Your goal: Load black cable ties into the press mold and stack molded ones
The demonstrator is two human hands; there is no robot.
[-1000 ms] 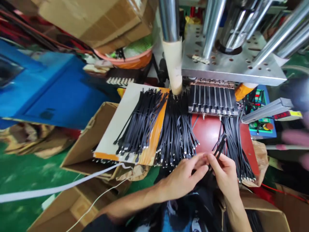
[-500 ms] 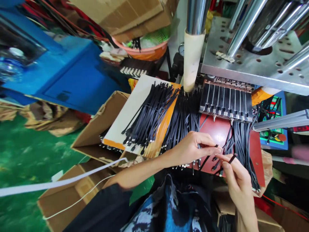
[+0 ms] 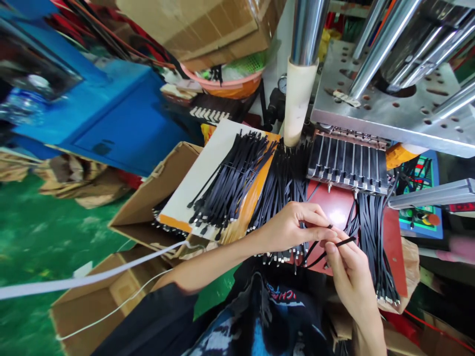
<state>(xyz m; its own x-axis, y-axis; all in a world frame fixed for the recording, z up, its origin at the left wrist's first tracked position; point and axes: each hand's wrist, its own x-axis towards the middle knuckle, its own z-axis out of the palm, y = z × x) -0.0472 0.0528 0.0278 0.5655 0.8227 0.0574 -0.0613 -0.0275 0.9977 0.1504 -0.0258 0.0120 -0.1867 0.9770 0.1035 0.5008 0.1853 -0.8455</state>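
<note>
Grip tight, the left hand (image 3: 291,227) pinches a dark tip (image 3: 330,226) beside the right hand (image 3: 351,269), which pinches a black cable (image 3: 346,241) over the near part of a red table (image 3: 324,200); overlap hides whether both are one piece. Three cable bundles (image 3: 227,188) lie left, centre and right, strands too crowded to count, the centre one partly behind the left hand.

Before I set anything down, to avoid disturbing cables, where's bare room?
Bare red surface shows between the middle cables and right cables, below the metal fixture. White board shows left of the left cables. Crowded: where cables lie, and around left hand and right hand.
</note>
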